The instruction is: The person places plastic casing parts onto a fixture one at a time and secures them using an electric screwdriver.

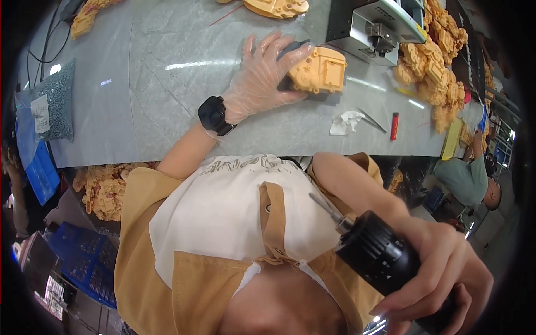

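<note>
My left hand (259,81), in a clear plastic glove, reaches across the grey table (162,123). Its thumb and fingers grip the left side of a yellow-orange plastic housing (324,70), which has small round bosses along its edge. Something dark sits under the housing, partly covered by the hand. My bare right hand (446,268) is raised off the table at the lower right, its fingers wrapped round a black electric screwdriver (379,251). The thin metal bit (325,205) points up and to the left, toward my chest.
A metal-fronted machine (371,33) stands at the back right, beside heaped yellow-orange parts (432,67). Nearer lie a crumpled tissue (346,123), tweezers (373,120) and a small red tube (395,127). At left sits a bag of screws (58,103). Another person (466,181) is at far right.
</note>
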`<action>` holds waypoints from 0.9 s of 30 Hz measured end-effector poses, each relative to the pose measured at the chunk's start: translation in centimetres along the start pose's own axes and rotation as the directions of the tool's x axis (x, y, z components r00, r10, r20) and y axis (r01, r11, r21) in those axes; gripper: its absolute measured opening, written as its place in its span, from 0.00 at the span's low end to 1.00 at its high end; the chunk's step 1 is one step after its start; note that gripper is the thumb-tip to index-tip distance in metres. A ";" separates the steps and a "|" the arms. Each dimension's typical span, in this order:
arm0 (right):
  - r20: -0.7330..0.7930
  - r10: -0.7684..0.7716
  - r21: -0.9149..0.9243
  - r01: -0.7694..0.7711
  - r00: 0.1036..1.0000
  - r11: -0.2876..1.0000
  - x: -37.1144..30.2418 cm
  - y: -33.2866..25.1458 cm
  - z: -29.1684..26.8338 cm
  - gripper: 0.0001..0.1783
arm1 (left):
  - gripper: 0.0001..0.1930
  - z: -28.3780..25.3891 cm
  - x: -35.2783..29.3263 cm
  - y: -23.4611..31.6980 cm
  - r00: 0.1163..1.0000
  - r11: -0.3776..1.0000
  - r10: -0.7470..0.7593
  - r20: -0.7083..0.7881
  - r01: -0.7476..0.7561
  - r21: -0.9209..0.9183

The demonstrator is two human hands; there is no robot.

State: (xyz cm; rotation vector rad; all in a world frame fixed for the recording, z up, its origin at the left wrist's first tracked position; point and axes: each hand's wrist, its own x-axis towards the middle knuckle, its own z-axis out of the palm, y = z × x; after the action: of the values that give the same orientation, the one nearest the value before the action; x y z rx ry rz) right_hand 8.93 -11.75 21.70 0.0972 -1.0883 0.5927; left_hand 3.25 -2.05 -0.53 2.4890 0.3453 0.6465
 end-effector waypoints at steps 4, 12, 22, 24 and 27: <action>-0.077 0.033 -0.249 -0.052 0.996 0.967 -1.1 -1.4 1.2 0.17 | 0.46 -0.1 -0.3 -0.1 0.999 1.000 -0.031 0.014 0.030 0.006; -0.002 0.002 -0.027 -0.002 1.000 1.000 0.8 0.3 -0.7 0.17 | 0.47 -0.7 0.2 0.5 0.998 0.999 -0.043 0.053 0.043 0.006; 0.155 0.150 -0.535 -0.044 0.977 0.843 -1.8 -5.5 -6.2 0.15 | 0.47 -0.8 0.4 0.4 0.997 0.999 -0.045 0.067 0.046 -0.010; -0.402 -0.390 -0.865 -0.203 0.829 0.460 -2.6 -6.3 -9.9 0.26 | 0.47 -0.4 0.3 0.5 0.996 0.999 -0.047 0.070 0.048 -0.004; -0.435 -0.469 -0.860 -0.200 0.769 0.470 -1.0 -5.7 -16.3 0.23 | 0.46 -0.6 0.0 0.3 0.997 0.999 -0.048 0.064 0.048 -0.006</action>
State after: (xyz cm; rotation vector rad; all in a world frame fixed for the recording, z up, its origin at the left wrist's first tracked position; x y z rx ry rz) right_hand 24.56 -11.12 14.24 -0.8923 -0.5733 -0.1953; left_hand 2.95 -2.04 0.11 2.4803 0.3764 0.5462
